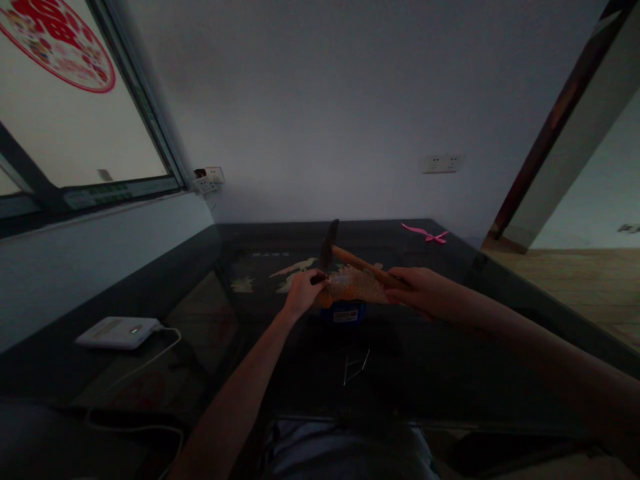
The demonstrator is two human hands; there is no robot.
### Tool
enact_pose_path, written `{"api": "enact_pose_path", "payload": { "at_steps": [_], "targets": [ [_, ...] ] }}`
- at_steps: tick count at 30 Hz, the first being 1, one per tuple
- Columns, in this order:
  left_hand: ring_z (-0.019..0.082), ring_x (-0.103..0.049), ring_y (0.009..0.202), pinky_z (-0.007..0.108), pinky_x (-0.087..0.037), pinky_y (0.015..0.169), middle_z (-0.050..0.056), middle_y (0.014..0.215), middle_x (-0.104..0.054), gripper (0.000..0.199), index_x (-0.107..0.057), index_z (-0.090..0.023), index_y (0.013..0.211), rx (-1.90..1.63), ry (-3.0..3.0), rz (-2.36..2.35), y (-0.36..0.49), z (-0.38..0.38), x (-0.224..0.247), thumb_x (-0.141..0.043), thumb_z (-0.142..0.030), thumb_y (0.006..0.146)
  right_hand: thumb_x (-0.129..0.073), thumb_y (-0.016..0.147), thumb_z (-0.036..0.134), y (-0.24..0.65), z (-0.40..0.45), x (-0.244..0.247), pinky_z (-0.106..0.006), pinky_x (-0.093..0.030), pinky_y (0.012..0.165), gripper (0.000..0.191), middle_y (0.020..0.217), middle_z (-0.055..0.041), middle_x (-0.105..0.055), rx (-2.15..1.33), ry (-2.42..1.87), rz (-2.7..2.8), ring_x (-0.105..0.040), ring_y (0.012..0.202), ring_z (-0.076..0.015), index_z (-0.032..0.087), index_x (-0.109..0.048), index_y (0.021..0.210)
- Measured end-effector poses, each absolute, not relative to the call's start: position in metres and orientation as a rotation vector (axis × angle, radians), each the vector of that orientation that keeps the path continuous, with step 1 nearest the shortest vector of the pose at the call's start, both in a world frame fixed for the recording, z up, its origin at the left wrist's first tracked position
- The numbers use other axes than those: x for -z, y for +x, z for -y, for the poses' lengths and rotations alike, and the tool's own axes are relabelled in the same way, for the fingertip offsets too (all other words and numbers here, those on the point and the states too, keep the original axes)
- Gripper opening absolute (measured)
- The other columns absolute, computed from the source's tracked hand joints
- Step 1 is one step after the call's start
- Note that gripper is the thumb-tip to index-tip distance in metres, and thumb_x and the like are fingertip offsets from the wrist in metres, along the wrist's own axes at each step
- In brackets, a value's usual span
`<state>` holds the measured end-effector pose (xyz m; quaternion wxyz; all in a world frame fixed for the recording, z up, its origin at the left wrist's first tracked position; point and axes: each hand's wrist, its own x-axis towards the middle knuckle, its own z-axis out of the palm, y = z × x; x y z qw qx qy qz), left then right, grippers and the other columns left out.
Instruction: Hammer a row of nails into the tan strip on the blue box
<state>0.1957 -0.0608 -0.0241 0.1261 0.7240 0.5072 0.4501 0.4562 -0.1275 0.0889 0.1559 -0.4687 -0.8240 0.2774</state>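
My right hand (pixel 413 287) is wrapped round the wooden handle of a hammer (pixel 357 260), whose dark head points up and to the left. Close to that head, my left hand (pixel 303 292) has its fingers pinched together at the left end of an orange-brown, speckled object (pixel 357 285). What sits between those fingers is too small and dark to make out. The speckled object rests over a blue container (pixel 344 313) with a pale label. Nearer to me, several thin metal nails (pixel 355 365) lie loose on the dark table (pixel 425 373).
A white power bank (pixel 119 332) with a white cable lies on the table's left side. A pink ribbon (pixel 425 232) is at the far right. Behind the table stands a wall (pixel 320 133) with sockets (pixel 442 164); a window is on the left.
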Motion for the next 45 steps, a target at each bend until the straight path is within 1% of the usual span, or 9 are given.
{"api": "enact_pose_path", "payload": {
  "at_steps": [7,12,18,23,27,31,40,43,45],
  "targets": [
    [0.019,-0.065,0.075,0.031,-0.049,0.072,0.004,0.077,-0.07,0.008,-0.068,-0.017,0.076,-1.281,2.113,-1.535,0.197,0.062,0.022,-0.065,-0.023,0.073,-0.052,0.08,0.031,0.456,0.126,-0.088,-0.02,-0.034,0.03,0.023,0.062,0.0007,-0.054,-0.827,-1.318,2.415,-0.043,0.034,-0.0064,0.017,-0.058,0.097],
    [0.019,-0.064,0.076,0.03,-0.049,0.073,0.004,0.079,-0.07,0.008,-0.068,-0.017,0.077,-1.293,2.076,-1.482,0.197,0.062,0.022,-0.064,-0.023,0.074,-0.054,0.079,0.029,0.459,0.125,-0.088,-0.018,-0.033,0.03,0.014,0.06,0.0006,-0.052,-0.792,-1.358,2.365,-0.044,0.035,-0.0065,0.016,-0.057,0.084],
    [0.018,-0.064,0.071,0.029,-0.049,0.068,0.002,0.074,-0.069,0.008,-0.067,-0.017,0.076,-1.281,2.087,-1.529,0.197,0.061,0.023,-0.065,-0.024,0.073,-0.055,0.08,0.031,0.458,0.126,-0.088,-0.018,-0.033,0.03,0.022,0.06,0.0012,-0.054,-0.838,-1.336,2.399,-0.042,0.033,-0.0053,0.017,-0.06,0.096],
    [0.018,-0.064,0.074,0.029,-0.05,0.07,0.003,0.077,-0.07,0.008,-0.068,-0.017,0.077,-1.307,2.088,-1.471,0.196,0.06,0.025,-0.065,-0.024,0.073,-0.054,0.08,0.033,0.463,0.131,-0.089,-0.018,-0.033,0.029,0.019,0.055,0.0036,-0.047,-0.855,-1.367,2.332,-0.043,0.034,-0.0065,0.017,-0.056,0.089],
    [0.018,-0.065,0.077,0.031,-0.05,0.075,0.003,0.082,-0.07,0.01,-0.068,-0.017,0.079,-1.322,2.102,-1.439,0.193,0.057,0.028,-0.065,-0.025,0.073,-0.053,0.08,0.04,0.473,0.137,-0.076,-0.018,-0.031,0.03,0.023,0.051,0.0061,-0.044,-1.005,-1.338,2.172,-0.041,0.034,-0.0066,0.018,-0.052,0.084],
    [0.018,-0.065,0.08,0.033,-0.051,0.078,0.005,0.088,-0.07,0.014,-0.068,-0.018,0.083,-1.338,2.103,-1.388,0.192,0.057,0.028,-0.063,-0.028,0.075,-0.052,0.08,0.045,0.476,0.143,-0.051,-0.017,-0.03,0.032,0.03,0.05,0.0082,-0.041,-1.147,-1.245,1.874,-0.039,0.033,-0.006,0.018,-0.051,0.092],
    [0.016,-0.066,0.078,0.029,-0.052,0.075,0.005,0.087,-0.07,0.02,-0.064,-0.017,0.094,-1.37,2.086,-1.329,0.189,0.066,0.012,-0.061,-0.021,0.075,-0.059,0.078,0.041,0.469,0.134,-0.002,-0.015,-0.024,0.029,0.03,0.052,0.009,-0.043,-1.288,-0.918,1.339,-0.036,0.029,-0.0023,0.018,-0.049,0.095],
    [0.014,-0.064,0.077,0.026,-0.052,0.071,0.006,0.089,-0.068,0.023,-0.06,-0.016,0.098,-1.537,2.127,-1.342,0.19,0.072,0.003,-0.059,-0.02,0.076,-0.063,0.076,0.039,0.473,0.133,0.003,-0.015,-0.024,0.028,0.031,0.051,0.0095,-0.042,-1.303,-0.842,1.228,-0.035,0.028,-0.0021,0.018,-0.051,0.095],
    [0.013,-0.062,0.077,0.026,-0.05,0.072,0.005,0.089,-0.066,0.018,-0.06,-0.016,0.095,-1.721,2.202,-1.373,0.192,0.082,-0.006,-0.055,-0.019,0.078,-0.065,0.074,0.038,0.475,0.133,0.004,-0.014,-0.023,0.027,0.031,0.049,0.0098,-0.042,-1.326,-0.8,1.171,-0.034,0.027,-0.0019,0.018,-0.051,0.094]
  ]
}}
